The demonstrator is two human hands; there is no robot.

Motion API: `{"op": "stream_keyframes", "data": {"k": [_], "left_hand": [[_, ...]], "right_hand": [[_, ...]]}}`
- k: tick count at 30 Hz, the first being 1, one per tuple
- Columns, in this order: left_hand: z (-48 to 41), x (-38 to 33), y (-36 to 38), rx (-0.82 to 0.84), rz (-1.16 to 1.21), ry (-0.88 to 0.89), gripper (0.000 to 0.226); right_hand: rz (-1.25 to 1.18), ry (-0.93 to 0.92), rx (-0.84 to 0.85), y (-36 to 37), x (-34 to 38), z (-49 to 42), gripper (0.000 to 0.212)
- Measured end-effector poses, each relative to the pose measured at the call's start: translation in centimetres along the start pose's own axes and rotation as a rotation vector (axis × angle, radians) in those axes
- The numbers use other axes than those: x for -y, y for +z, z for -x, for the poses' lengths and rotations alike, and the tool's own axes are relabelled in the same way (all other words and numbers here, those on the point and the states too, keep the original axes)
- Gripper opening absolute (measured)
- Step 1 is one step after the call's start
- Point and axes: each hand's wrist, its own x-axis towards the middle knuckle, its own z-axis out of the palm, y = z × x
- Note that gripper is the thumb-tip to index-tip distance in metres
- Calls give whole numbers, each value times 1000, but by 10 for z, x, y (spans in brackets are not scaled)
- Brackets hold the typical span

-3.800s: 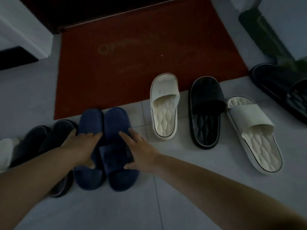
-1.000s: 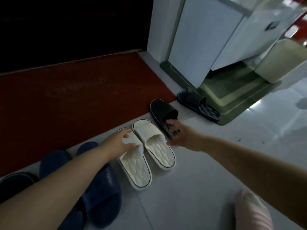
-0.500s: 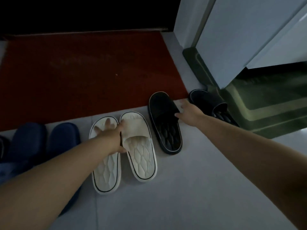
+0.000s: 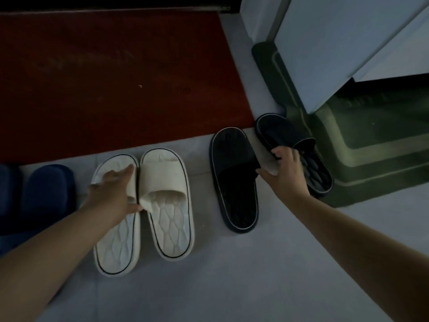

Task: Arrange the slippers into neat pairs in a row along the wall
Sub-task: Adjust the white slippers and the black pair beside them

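- A dim entry floor (image 4: 232,275) of pale tiles is seen from above, with a red mat (image 4: 111,77) laid across the far side.
- Two white slippers are set side by side just below the mat's near edge, toes toward it, their inner edges touching or nearly so.
- The left white slipper (image 4: 116,247) is covered at its strap by the left hand (image 4: 113,194); the palm is laid flat, the fingers are stretched forward over the strap, and the thumb is pressed against the strap edge of the right white slipper (image 4: 171,219). Nothing is pinched; the hand is spread rather than closed.
- A black slipper (image 4: 234,182) with a pale rim line is placed to the right of the white pair, apart from it, toe just at the mat's corner.
- A second black slipper (image 4: 287,135) is angled further right, toe toward the upper left, heel lying on or against a green mat (image 4: 348,163); which of the two cannot be told.
- The right hand (image 4: 285,175) is placed on this second slipper's near side, fingers curled over its edge by the strap, thumb reaching toward the first black slipper. The fingers are closed onto the slipper's edge; whether it is lifted cannot be told.
- Two blue slippers (image 4: 46,189) are seen at the far left, beside the white pair, partly cut by the frame.
- A white cabinet (image 4: 325,43) stands over the green mat at the upper right.
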Motion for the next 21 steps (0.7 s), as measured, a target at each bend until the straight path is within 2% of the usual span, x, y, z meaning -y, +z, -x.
{"op": "stream_keyframes", "data": {"k": [2, 4, 5, 7, 10, 16, 21], "left_hand": [[1, 2, -1, 1, -22, 7, 102], [2, 2, -4, 24, -42, -4, 103], [2, 1, -7, 47, -46, -10, 104], [1, -2, -12, 113, -48, -29, 104], [-2, -14, -30, 176, -144, -29, 100], [6, -39, -50, 23, -248, 187, 88], [10, -49, -44, 34, -191, 334, 85]], "right_hand": [[89, 68, -42, -7, -7, -5, 86], [62, 187, -6, -10, -4, -8, 111], [13, 237, 19, -11, 0, -8, 118], [-83, 291, 60, -6, 9, -7, 118], [-106, 290, 45, 0, 22, 6, 105], [-275, 237, 72, 13, 32, 31, 101], [-189, 210, 43, 3, 38, 22, 98]]}}
